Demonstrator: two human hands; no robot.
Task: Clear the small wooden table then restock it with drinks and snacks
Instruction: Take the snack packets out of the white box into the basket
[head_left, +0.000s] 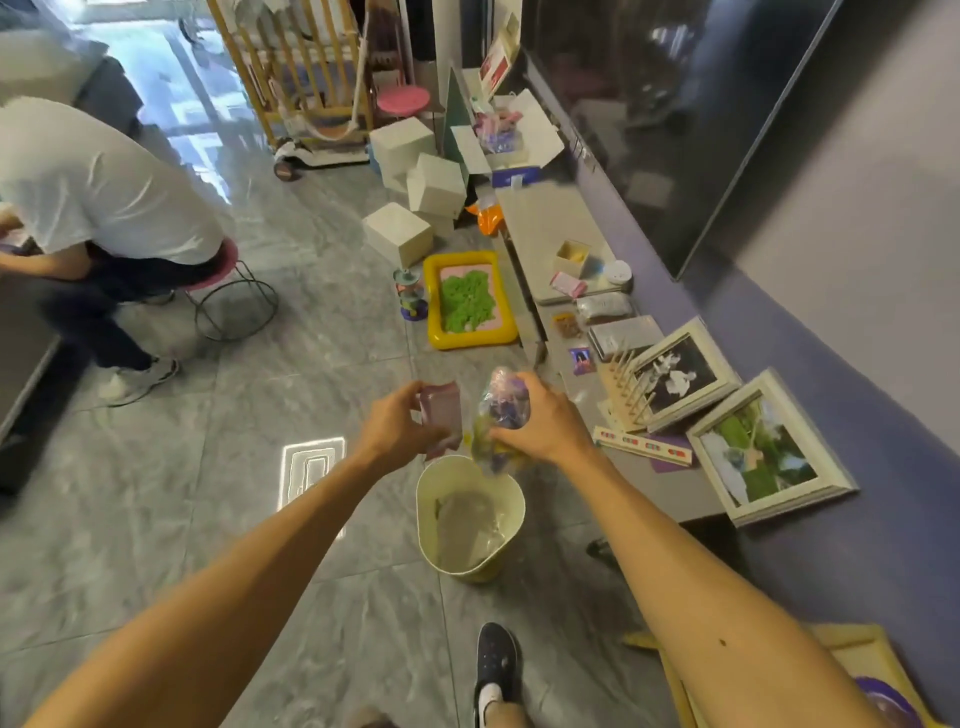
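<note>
Right now both hands hang over a pale yellow bin (511, 499) standing on the grey tiled floor (208, 467). The left hand (397, 423) is closed around a small pinkish-purple packet (441, 421), pinched at its near edge. The right hand (540, 421) is clenched on a crumpled clear wrapper (501, 402) with purple and yellow print, its loose tail drooping toward the bin's mouth.

Both items look like light, empty packaging. The packet seems fairly flat and a little stiff, so an edge pinch should serve. The wrapper is soft and crinkly, probably slick, and best kept bunched in the fist so it does not spring open or drift when let go. The bin's opening is wide and sits nearly beneath the hands, with a grey liner or other rubbish already inside.

Room is tighter on the right: a low worktop (550, 218) along the wall carries framed photos (763, 452), a peg rack (621, 387) and small packets, its near corner close to the bin. To the left the floor lies open, though another person sits on a pink stool (228, 260) well apart.
</note>
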